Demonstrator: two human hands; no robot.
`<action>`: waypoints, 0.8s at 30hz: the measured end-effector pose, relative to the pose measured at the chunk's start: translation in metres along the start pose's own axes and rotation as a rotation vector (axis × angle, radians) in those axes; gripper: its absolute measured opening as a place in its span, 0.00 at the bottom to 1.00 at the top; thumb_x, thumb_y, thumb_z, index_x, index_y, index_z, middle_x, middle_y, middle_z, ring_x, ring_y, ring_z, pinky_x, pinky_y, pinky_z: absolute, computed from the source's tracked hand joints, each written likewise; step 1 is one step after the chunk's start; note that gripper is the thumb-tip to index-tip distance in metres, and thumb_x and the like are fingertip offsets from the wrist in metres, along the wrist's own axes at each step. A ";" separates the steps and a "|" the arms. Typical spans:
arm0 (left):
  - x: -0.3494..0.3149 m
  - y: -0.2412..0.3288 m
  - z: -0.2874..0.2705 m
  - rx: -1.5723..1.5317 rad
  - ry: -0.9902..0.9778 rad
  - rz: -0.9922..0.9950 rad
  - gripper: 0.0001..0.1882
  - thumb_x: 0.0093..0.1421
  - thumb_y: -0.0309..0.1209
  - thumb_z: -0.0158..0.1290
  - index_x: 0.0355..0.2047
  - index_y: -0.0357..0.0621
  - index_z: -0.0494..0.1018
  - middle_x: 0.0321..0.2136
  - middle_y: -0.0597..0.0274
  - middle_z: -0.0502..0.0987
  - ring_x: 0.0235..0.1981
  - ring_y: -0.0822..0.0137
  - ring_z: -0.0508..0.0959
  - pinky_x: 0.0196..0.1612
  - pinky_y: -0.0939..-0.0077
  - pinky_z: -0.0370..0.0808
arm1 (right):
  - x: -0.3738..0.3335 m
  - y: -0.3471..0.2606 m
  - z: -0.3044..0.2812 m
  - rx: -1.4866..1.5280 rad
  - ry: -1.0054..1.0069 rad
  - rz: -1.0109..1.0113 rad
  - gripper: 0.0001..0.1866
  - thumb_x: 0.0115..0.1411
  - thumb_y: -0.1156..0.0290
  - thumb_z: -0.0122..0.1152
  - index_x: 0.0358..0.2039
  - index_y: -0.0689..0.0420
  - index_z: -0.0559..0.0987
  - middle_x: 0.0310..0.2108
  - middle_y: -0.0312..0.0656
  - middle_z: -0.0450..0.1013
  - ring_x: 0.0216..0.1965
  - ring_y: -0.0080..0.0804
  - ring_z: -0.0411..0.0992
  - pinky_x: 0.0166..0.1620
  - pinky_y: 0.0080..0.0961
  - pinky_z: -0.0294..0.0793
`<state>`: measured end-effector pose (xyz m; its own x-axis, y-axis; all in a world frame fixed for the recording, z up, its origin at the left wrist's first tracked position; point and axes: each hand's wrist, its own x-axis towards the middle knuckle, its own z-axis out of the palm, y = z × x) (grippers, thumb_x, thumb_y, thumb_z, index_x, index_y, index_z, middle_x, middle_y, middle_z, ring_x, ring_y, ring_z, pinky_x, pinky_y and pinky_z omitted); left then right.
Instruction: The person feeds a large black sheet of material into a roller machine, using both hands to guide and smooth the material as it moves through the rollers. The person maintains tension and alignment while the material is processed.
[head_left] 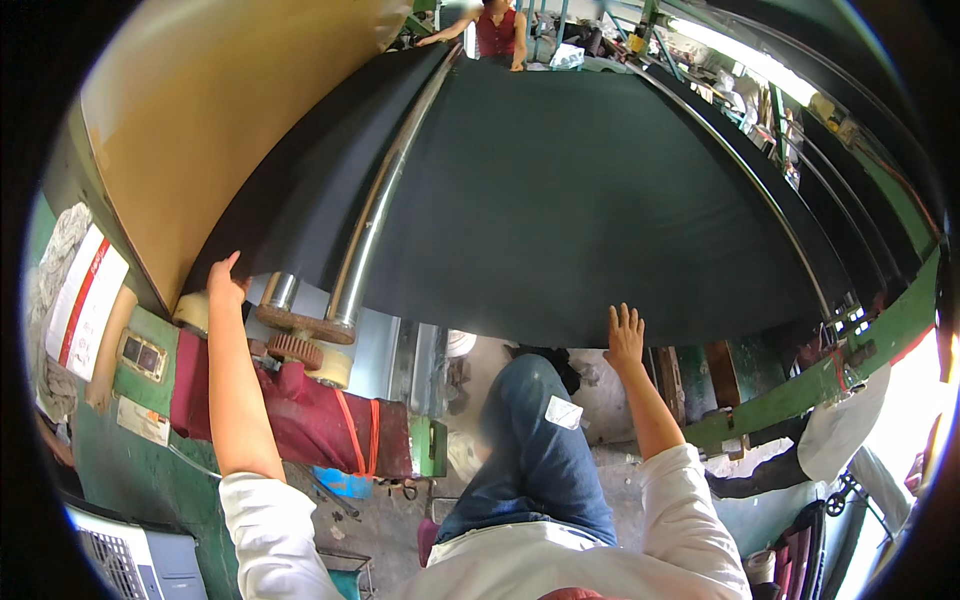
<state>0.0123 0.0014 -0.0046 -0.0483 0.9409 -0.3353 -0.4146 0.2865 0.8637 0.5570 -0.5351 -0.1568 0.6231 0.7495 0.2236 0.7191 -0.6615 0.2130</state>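
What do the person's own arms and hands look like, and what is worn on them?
Both arms wear white sleeves pushed up above the elbows, so the forearms are bare. The left hand and the right hand are bare too: no gloves, and no watch, ring or band shows.

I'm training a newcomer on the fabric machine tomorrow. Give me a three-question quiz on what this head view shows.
1. True or false: the right hand lies flat with fingers spread on the near edge of the black fabric sheet.
2. What is the left hand touching? A) the brown gear wheel B) the left edge of the black fabric C) the red cloth bundle
3. Fill in: a shiny ____ roller runs along the fabric toward the person in the red top at the far end.

Key: 1 true; 2 B; 3 metal.
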 end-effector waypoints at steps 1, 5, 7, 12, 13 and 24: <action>0.004 0.004 -0.003 -0.064 0.028 0.004 0.15 0.59 0.39 0.43 0.38 0.48 0.76 0.36 0.60 0.75 0.34 0.63 0.73 0.31 0.69 0.72 | 0.002 0.003 0.014 -0.003 0.043 0.025 0.52 0.34 0.72 0.70 0.60 0.51 0.54 0.61 0.46 0.50 0.62 0.49 0.48 0.61 0.43 0.49; -0.016 -0.005 0.007 0.099 -0.083 -0.011 0.15 0.58 0.38 0.42 0.39 0.48 0.75 0.36 0.64 0.75 0.33 0.63 0.75 0.29 0.69 0.73 | -0.003 0.011 0.034 -0.041 0.072 0.059 0.50 0.35 0.73 0.69 0.60 0.51 0.54 0.61 0.46 0.50 0.61 0.49 0.49 0.61 0.43 0.49; 0.008 0.011 -0.011 0.004 -0.162 0.025 0.14 0.58 0.38 0.44 0.38 0.49 0.76 0.33 0.66 0.75 0.31 0.65 0.74 0.27 0.70 0.72 | 0.008 -0.006 0.035 0.005 0.077 0.035 0.49 0.36 0.74 0.68 0.60 0.51 0.54 0.61 0.46 0.50 0.61 0.49 0.49 0.61 0.44 0.49; 0.004 0.010 0.001 -0.105 0.298 0.016 0.13 0.58 0.36 0.44 0.34 0.50 0.77 0.36 0.63 0.76 0.30 0.63 0.73 0.25 0.70 0.71 | 0.010 -0.006 0.031 0.079 0.328 0.071 0.30 0.48 0.76 0.53 0.54 0.56 0.63 0.55 0.47 0.59 0.57 0.47 0.56 0.58 0.40 0.54; 0.002 0.013 0.002 -0.147 0.378 0.016 0.13 0.58 0.36 0.43 0.34 0.50 0.77 0.37 0.63 0.76 0.31 0.63 0.73 0.25 0.70 0.71 | 0.014 -0.007 0.023 0.141 0.370 0.077 0.28 0.48 0.76 0.52 0.52 0.57 0.65 0.53 0.47 0.61 0.56 0.46 0.57 0.57 0.39 0.56; 0.068 0.009 -0.038 0.169 -0.217 -0.010 0.13 0.58 0.32 0.47 0.42 0.44 0.73 0.39 0.65 0.77 0.34 0.64 0.77 0.32 0.72 0.74 | 0.017 -0.045 -0.003 0.592 0.303 -0.113 0.09 0.38 0.77 0.55 0.25 0.60 0.70 0.28 0.46 0.67 0.37 0.46 0.66 0.40 0.38 0.65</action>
<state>-0.0297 0.0608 -0.0341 0.1588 0.9493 -0.2715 -0.2553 0.3051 0.9175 0.5343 -0.4932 -0.1597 0.4827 0.7148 0.5060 0.8758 -0.3878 -0.2875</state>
